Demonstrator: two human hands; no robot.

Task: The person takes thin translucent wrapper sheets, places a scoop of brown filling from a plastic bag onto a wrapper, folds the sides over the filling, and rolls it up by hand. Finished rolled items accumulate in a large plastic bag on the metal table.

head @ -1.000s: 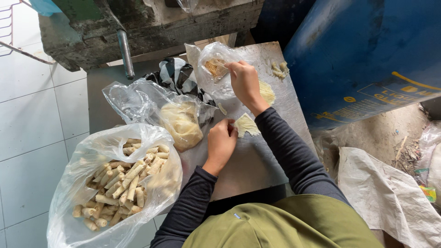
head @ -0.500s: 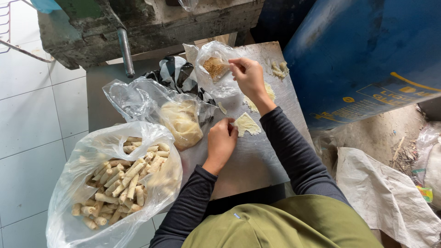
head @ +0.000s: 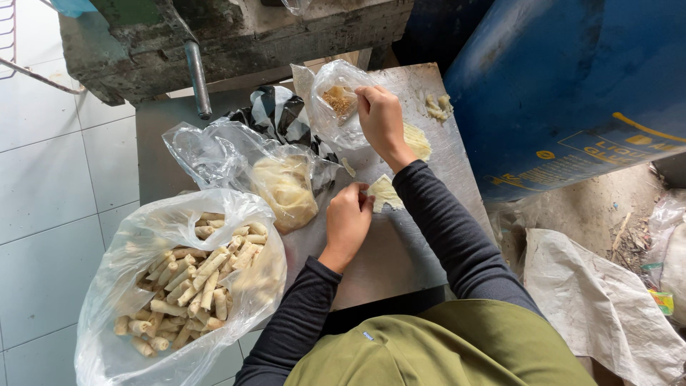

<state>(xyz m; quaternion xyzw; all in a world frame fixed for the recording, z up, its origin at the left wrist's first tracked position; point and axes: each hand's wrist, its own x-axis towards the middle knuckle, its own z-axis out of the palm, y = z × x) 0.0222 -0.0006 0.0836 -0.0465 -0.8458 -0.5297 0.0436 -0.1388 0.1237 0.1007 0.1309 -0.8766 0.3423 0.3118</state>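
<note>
On the grey table (head: 400,264), nearest my body: left hand (head: 348,221) rests knuckles-up, fingers (head: 357,191) curled in and pressing the edge of a pale wrapper sheet (head: 384,193). The sheet lies flat on the table, just right of that hand, touching it. Can't tell if anything sits under the palm.

Left of the table's near corner: big clear bag (head: 179,286), mouth open, full of small rolled pieces (head: 193,279), pale tan, piled loose. It hangs past the table edge over the white tiled floor (head: 43,214).

Mid-table, just left of the left hand: second clear bag (head: 236,154) holding a lump of pale yellow stuff (head: 287,189), looks like stacked wrappers, can't confirm. Black-and-white striped bag (head: 275,114) behind it.

Further up the table: right hand (head: 381,118), arm stretched across, fingers (head: 366,96) pinched shut at the mouth of a small clear bag (head: 336,118) with brownish crumbly filling (head: 339,100) inside. Whether they've got filling or only plastic, can't tell. Another pale wrapper stack (head: 418,141) lies just right of that wrist. Scraps (head: 437,106) near the table's far right corner.

Beyond the table: rough concrete block (head: 236,36) with a metal pipe (head: 197,75) hanging down. Blue drum (head: 572,86) right of the table, touching its edge. White sack (head: 593,300) on the ground below the drum.
</note>
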